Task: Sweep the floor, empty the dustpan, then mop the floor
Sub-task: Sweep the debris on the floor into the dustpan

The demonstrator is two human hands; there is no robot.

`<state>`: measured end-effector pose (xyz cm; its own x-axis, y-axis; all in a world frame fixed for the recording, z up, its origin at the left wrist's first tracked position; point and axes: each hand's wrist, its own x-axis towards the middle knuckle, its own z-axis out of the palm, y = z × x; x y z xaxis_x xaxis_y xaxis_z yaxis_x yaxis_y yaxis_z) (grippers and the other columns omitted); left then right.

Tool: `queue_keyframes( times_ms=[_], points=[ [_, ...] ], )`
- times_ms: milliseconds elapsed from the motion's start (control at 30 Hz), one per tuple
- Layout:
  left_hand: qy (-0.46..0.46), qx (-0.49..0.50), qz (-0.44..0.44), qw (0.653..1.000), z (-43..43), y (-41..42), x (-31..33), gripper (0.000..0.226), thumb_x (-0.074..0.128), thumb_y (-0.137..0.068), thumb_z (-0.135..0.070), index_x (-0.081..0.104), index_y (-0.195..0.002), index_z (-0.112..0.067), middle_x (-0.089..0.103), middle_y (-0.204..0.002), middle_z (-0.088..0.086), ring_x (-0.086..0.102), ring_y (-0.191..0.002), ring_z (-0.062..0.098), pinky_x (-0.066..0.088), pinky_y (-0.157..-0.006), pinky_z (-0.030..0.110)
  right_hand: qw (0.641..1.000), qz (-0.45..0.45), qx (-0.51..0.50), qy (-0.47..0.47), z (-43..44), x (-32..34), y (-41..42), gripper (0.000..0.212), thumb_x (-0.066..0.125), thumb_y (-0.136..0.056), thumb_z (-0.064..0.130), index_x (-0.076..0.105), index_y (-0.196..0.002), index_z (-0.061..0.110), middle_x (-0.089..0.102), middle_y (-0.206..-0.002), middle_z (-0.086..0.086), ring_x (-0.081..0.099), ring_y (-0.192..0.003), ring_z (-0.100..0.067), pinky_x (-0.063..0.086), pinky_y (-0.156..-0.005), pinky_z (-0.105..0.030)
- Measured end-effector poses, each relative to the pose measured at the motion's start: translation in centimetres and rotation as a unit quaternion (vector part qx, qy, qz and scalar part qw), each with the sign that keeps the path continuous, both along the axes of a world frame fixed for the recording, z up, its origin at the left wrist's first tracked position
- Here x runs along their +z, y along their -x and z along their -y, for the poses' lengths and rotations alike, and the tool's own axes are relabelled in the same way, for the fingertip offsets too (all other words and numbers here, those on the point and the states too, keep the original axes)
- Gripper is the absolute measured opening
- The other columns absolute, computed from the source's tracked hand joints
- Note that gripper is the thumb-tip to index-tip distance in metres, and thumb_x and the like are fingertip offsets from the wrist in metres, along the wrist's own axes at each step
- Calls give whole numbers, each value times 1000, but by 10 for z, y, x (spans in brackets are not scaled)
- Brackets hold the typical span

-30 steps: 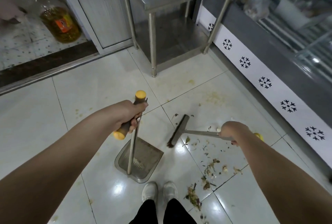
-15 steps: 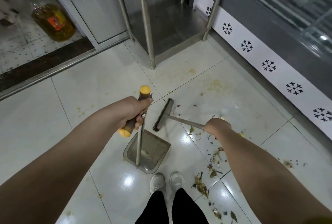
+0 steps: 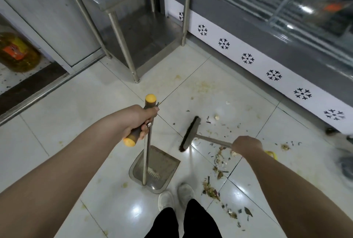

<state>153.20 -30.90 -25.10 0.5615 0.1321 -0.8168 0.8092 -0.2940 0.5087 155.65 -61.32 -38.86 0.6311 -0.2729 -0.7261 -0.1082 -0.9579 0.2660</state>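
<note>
Scraps (image 3: 211, 190) litter the white tiled floor (image 3: 76, 123), lower right. Your left hand (image 3: 140, 121) grips the handle of the yellow-capped steel dustpan (image 3: 162, 169) at centre; your right hand (image 3: 246, 147) grips the dark-bristled metal broom (image 3: 189, 134) beside it.

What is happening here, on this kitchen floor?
A person is sweeping. The left hand grips the long handle of the dustpan, which stands on the tiled floor just ahead of the white shoes. The right hand holds the broom, its brush head low and to the right of the pan. Scraps lie scattered on the tiles to the right, not yet swept in.
</note>
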Motion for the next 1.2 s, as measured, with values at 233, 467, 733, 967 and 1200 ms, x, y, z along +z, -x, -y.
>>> queue_keyframes(
  times_ms=[233,467,733,967,1200],
  points=[
    [-9,-19,-8,1000,4,-20,4,46,52,-94,-40,37,-64,-9,33,-39,2,34,-26,15,35,-34,14,998,31,-29,-49,7,0,-19,18,45,-89,17,55,-73,16,53,-68,4,54,-64,-17,41,-62,-22],
    [-14,-10,-13,1000,22,-56,6,45,51,-96,-38,37,-64,-10,34,-34,-1,32,-25,11,33,-31,13,996,26,24,-85,-33,-31,-60,20,45,-89,15,63,-99,17,55,-81,4,55,-78,-18,46,-72,-25],
    [-11,-72,-23,997,44,-84,-2,44,52,-94,-40,39,-65,-10,34,-39,2,33,-29,14,35,-35,16,997,-30,-31,-61,13,-20,-71,20,40,-95,19,54,-81,17,47,-70,4,53,-76,-16,46,-80,-27],
    [2,-167,-4,986,57,-95,-4,44,53,-93,-42,41,-67,-9,34,-39,2,34,-29,15,34,-35,16,983,-42,-177,-25,60,-16,1,21,39,-96,23,56,-85,15,51,-72,4,55,-66,-13,48,-71,-23],
    [19,-216,0,976,81,-107,6,44,54,-93,-39,38,-65,-11,34,-34,-1,32,-25,11,33,-32,14,958,-31,-286,-9,97,11,45,28,45,-93,25,48,-68,13,54,-62,1,54,-53,-15,42,-56,-22]
  ],
)
